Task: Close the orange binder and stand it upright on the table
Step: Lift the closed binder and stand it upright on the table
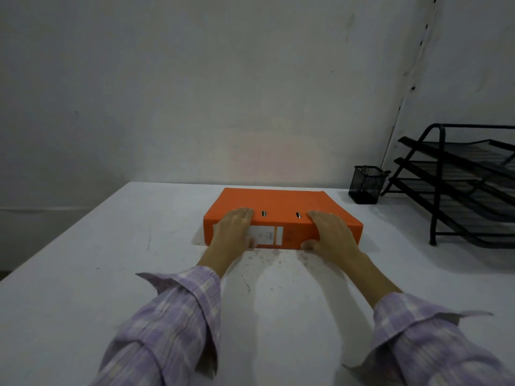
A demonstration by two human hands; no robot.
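One view only, from a camera on the person's head, wide-angle, facing forward and tilted down over the table (83, 288). It sits close: both sleeves fill the bottom corners, and the left hand (232, 228) and right hand (331, 232) lie just below mid-frame. Past the fingertips (245, 211) lies the binder (278, 201), then the table's far edge and a bare wall taking up the upper half. Right of the fingers, at the frame's edge, stand a mesh cup (366, 185) and a tiered tray rack (459, 185). Straight lines bow toward the edges.
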